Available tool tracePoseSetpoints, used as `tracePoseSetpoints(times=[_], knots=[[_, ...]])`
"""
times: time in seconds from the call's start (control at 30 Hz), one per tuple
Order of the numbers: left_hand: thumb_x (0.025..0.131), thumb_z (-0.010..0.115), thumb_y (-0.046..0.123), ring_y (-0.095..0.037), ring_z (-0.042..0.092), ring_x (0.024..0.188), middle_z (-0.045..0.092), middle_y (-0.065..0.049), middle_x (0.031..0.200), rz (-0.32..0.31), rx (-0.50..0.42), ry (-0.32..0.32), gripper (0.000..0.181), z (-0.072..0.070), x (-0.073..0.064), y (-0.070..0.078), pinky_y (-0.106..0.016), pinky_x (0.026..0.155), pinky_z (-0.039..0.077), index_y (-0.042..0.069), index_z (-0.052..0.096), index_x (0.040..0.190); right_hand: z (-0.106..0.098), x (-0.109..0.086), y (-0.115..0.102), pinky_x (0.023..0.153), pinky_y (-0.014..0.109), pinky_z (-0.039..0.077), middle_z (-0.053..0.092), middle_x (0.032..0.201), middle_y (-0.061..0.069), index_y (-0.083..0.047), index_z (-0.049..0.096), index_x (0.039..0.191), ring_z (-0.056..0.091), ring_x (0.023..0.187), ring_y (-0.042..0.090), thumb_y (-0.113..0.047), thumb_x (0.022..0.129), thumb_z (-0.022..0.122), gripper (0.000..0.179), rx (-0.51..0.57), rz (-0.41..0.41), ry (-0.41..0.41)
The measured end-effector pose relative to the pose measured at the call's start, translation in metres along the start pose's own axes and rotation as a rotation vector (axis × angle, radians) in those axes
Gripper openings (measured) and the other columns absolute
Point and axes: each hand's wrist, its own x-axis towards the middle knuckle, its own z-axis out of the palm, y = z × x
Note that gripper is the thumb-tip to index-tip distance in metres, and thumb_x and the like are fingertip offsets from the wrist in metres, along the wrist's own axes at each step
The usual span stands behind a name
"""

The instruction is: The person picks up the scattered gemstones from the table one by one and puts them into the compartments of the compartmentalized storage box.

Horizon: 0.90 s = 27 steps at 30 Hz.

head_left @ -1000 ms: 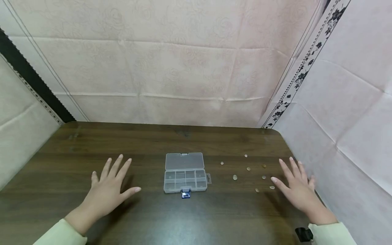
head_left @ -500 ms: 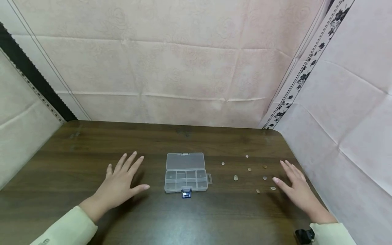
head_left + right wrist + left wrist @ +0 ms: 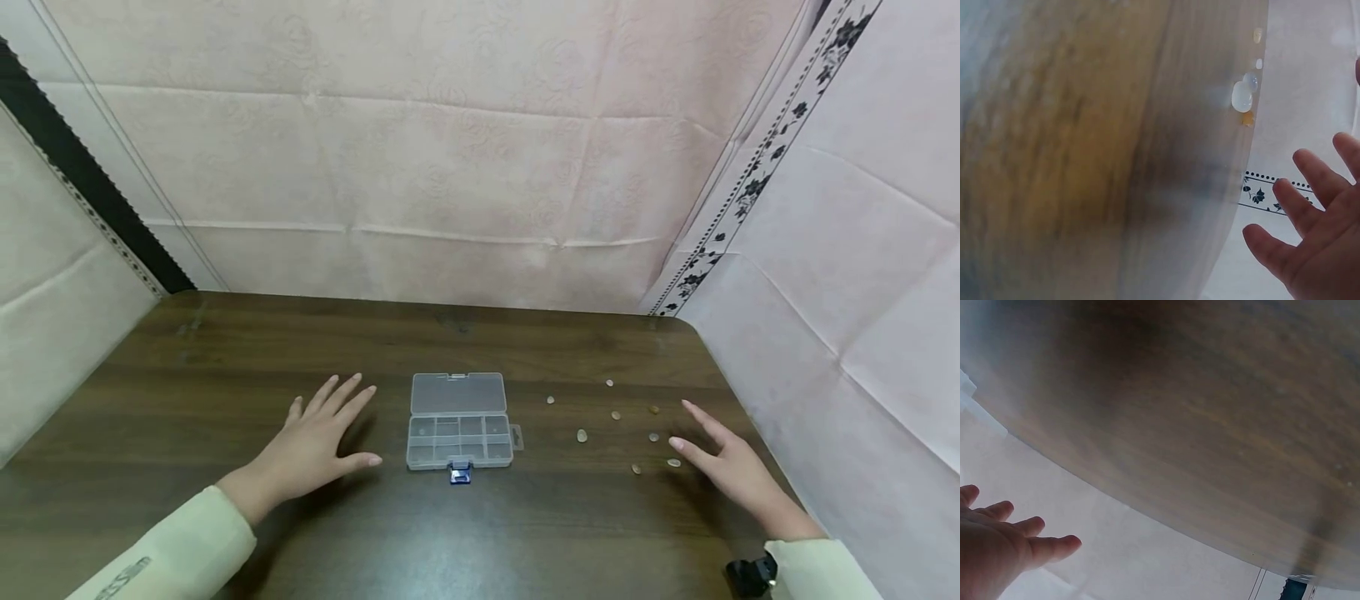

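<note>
Head view: left hand [image 3: 306, 450] nearer the box [image 3: 459, 433], pieces [image 3: 581, 435] untouched beside the right hand [image 3: 731, 471]

Over the last second the left hand has shifted rightward, so the clear divided box now sits just beyond its thumb tip, to the right and apart from it. Its fingers are extended and it holds nothing. The box lies between the two hands, its lid [image 3: 459, 393] laid back on the side away from the person and a blue clasp [image 3: 460, 475] at the near edge.

The right hand has stayed about where it was, but from above only its thumb and index finger now show clearly; the right wrist view shows the fingers straight and spread, gripping nothing. Eight small stone-like pieces lie scattered to its left on the wooden table [image 3: 525, 542], the closest just below its thumb tip and the largest farther left, toward the box. Their material is hard to tell.

Against the table, neither box nor pieces appear to have moved. The change, as I judge it, is one of reach only: the left hand is better placed to steady the box and the right is already beside the pieces, but no handling has begun.
</note>
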Motion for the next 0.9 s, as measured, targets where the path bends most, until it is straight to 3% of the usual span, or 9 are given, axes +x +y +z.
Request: tracePoseSetpoints(times=[0.43, 0.9], knots=[[0.082, 0.067, 0.059, -0.039, 0.014, 0.145, 0.021, -0.009, 0.16, 0.033, 0.005, -0.044, 0.087, 0.005, 0.013, 0.009, -0.075, 0.103, 0.014, 0.017, 0.034, 0.151, 0.003, 0.005, 0.001, 0.095, 0.064, 0.036, 0.05, 0.139, 0.024, -0.004, 0.042, 0.145, 0.034, 0.132, 0.05, -0.042, 0.092, 0.063, 0.068, 0.012, -0.039, -0.002], [0.078, 0.064, 0.069, -0.038, 0.011, 0.146, 0.022, -0.006, 0.16, 0.074, -0.024, -0.125, 0.092, 0.016, 0.032, 0.011, -0.076, 0.102, 0.014, 0.022, 0.034, 0.151, 0.005, 0.008, 0.007, 0.095, 0.059, 0.041, 0.057, 0.131, 0.022, -0.004, 0.059, 0.133, 0.048, 0.125, 0.044, -0.04, 0.088, 0.07, 0.059, 0.011, -0.028, -0.049]])
